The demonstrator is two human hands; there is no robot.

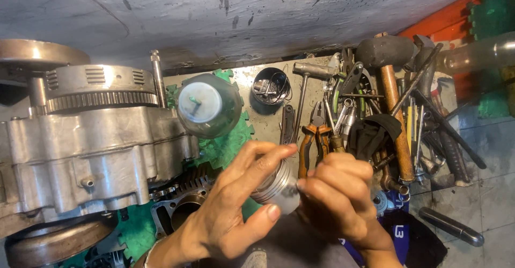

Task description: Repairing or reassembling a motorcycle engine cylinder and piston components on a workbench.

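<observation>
Piston (276, 185) gripped by left hand (236, 203) and right hand (335, 198), engine case (91, 150) close left

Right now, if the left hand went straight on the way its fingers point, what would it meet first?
The left hand points up and right, so past the piston it holds, it would likely meet the orange-handled pliers first; depth is unclear.
</observation>
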